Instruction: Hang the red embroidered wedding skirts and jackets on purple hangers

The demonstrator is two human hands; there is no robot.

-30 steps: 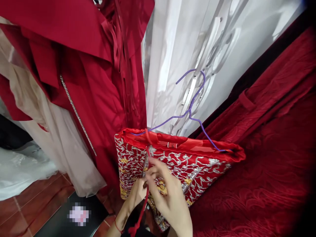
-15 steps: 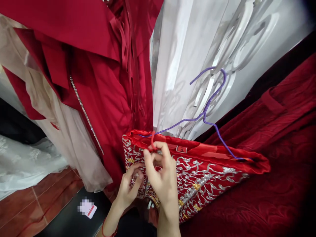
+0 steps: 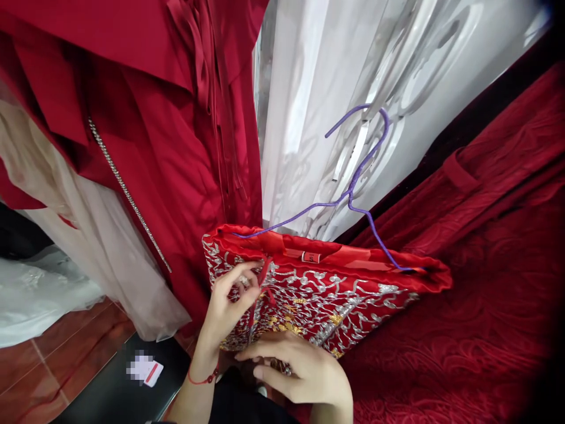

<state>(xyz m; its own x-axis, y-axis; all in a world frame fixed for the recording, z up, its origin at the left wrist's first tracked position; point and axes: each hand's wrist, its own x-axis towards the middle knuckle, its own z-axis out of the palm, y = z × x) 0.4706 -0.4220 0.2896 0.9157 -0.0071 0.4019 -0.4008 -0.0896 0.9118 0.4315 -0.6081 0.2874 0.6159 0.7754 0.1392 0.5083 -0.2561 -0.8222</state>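
White panels (image 3: 286, 112) with carved fretwork (image 3: 399, 88) fill the upper middle of the frame, and red tiles (image 3: 62, 353) show at lower left.

At lower centre, the left hand (image 3: 236, 294) has thumb and fingertips close together beside a red cord (image 3: 266, 270); I cannot tell whether they pinch it. The right hand (image 3: 300, 368), below and to the right, is loosely spread, thumb apart from fingers, with nothing visible between them.

Both are at the front of an embroidered garment (image 3: 300, 294), centre frame. A purple hanger (image 3: 350, 193) rises from it, its arms running into the open top; they probably keep the waist stretched, leaving the front facing the hands. The hook curves against the fretwork, though I cannot tell what bears the weight.

Inside that opening, besides the hanger's ends, are the red lining (image 3: 344, 253) and a small label (image 3: 311, 257).

Farther out, a red dress (image 3: 154, 118) hangs at upper left, patterned red cloth (image 3: 494, 330) fills the right, and a card (image 3: 152, 374) lies on a black slab (image 3: 106, 386) at lower left.
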